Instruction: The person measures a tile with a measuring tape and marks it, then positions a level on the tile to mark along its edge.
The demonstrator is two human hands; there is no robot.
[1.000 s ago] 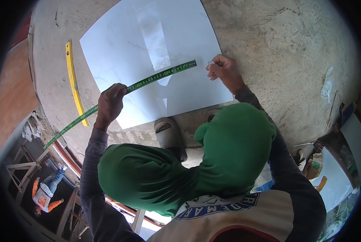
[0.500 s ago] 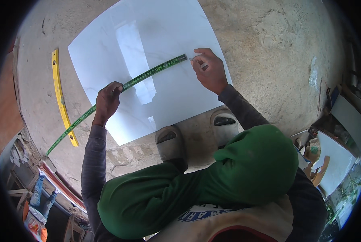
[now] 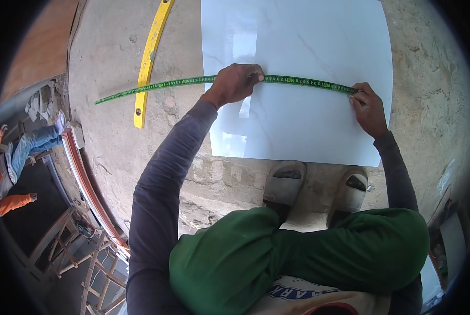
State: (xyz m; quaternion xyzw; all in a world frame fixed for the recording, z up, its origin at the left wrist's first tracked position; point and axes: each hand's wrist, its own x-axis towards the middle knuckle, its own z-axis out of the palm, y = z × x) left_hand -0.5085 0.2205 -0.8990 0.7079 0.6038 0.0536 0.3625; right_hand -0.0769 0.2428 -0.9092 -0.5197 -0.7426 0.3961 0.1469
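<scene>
A large glossy white tile [image 3: 319, 128] with faint veins lies flat on the floor in front of me. Across it stretches a green tape measure strip [image 3: 298, 81], its left part running past the tile's left edge. My left hand [image 3: 236, 84] is closed on the strip over the left part of the tile, thumb pressed on top. At the strip's dark end, near the tile's right edge, my right hand [image 3: 371, 111] pinches it between thumb and fingers.
A yellow spirit level [image 3: 150, 65] lies on the rough concrete floor [image 3: 111, 58], beneath the strip. My slippered feet [image 3: 286, 181] stand by the tile's near edge. At far left are a person in jeans and orange sleeves [image 3: 22, 157] and a wooden frame [image 3: 98, 270].
My right hand, formerly just off the strip's end, now grips it. The strip lies more level across the picture. The whole view has turned, with the tile and level shifted right.
</scene>
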